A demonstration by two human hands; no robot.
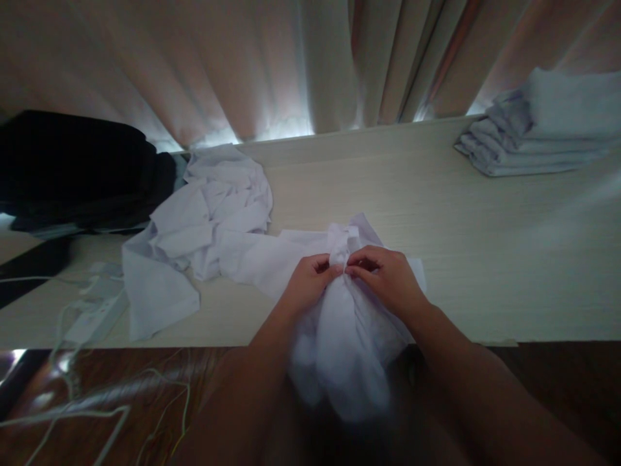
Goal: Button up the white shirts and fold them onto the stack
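Observation:
A white shirt lies bunched at the table's front edge, its lower part hanging over towards me. My left hand pinches the shirt's narrow gathered strip between thumb and fingers. From the other side my right hand grips the same strip, fingertips close to the left thumb. Whether a button sits between the fingertips is too small to tell. Flat white cloth stretches left from under my hands to a crumpled white garment; I cannot tell if they are joined.
Folded white clothes are stacked at the back right of the pale table. A black pile stands at the back left. Near the front left corner lies a white power strip with cables trailing to the floor. Curtains hang behind.

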